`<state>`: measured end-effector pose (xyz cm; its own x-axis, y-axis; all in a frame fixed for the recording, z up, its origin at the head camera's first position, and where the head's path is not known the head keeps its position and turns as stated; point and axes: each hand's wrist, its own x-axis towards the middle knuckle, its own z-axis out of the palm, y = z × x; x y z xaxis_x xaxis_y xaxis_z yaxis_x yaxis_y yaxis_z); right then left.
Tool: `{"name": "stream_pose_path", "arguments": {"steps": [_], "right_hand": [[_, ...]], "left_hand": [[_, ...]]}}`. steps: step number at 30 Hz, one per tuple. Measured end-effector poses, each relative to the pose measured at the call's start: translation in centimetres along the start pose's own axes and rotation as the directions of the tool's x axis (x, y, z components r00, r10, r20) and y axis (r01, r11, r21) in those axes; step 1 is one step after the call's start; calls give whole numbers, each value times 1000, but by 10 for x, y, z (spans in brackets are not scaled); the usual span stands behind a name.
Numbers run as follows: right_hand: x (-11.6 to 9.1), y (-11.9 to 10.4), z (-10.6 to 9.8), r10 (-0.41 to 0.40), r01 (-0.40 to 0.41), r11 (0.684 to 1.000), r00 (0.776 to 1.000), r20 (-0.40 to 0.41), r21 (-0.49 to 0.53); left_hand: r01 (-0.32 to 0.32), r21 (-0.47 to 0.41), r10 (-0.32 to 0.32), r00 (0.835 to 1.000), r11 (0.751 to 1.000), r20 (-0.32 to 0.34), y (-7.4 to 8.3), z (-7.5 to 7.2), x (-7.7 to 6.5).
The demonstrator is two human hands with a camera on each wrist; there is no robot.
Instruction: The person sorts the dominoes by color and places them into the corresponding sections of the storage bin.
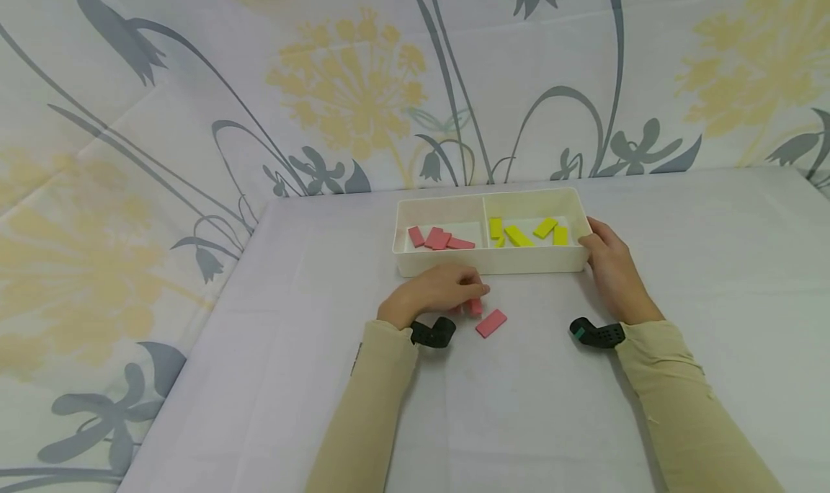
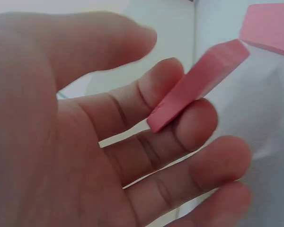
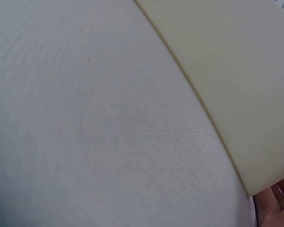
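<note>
A cream two-compartment box [image 1: 493,264] lies across the table, pink blocks [image 1: 440,240] in its left section and yellow blocks [image 1: 519,236] in its right. My right hand [image 1: 614,268] grips the box's right end, thumb at the rim; only parts of its fingers [image 3: 272,210] show in the right wrist view. Just in front of the box's left half is my left hand [image 1: 441,289]. A pink block [image 2: 199,85] lies tilted against its index and middle fingertips, with the thumb apart from it. Another pink block [image 1: 491,323] lies flat on the table nearby.
A white cloth [image 1: 311,320] covers the table. Behind it and at the left hangs a flower-patterned cloth [image 1: 363,82]. Dark wrist devices [image 1: 434,332] sit on both wrists, near the sleeve cuffs.
</note>
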<state>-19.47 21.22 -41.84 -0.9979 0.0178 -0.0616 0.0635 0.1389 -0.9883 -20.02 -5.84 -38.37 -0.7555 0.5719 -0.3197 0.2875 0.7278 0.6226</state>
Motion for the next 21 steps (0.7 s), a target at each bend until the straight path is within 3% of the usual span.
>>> {"name": "stream_pose_path", "arguments": {"steps": [9, 16, 21], "right_hand": [[-1, 0, 0, 5, -5, 1000, 1000, -1, -3], [-1, 0, 0, 2, -2, 1000, 1000, 0, -4], [-1, 0, 0, 2, -2, 1000, 1000, -1, -13]], "left_hand": [[-83, -33, 79, 991, 996, -105, -2, -5, -2], [-97, -65, 89, 989, 993, -119, -2, -7, -5], [-168, -101, 158, 983, 981, -93, -4, -9, -6]]}}
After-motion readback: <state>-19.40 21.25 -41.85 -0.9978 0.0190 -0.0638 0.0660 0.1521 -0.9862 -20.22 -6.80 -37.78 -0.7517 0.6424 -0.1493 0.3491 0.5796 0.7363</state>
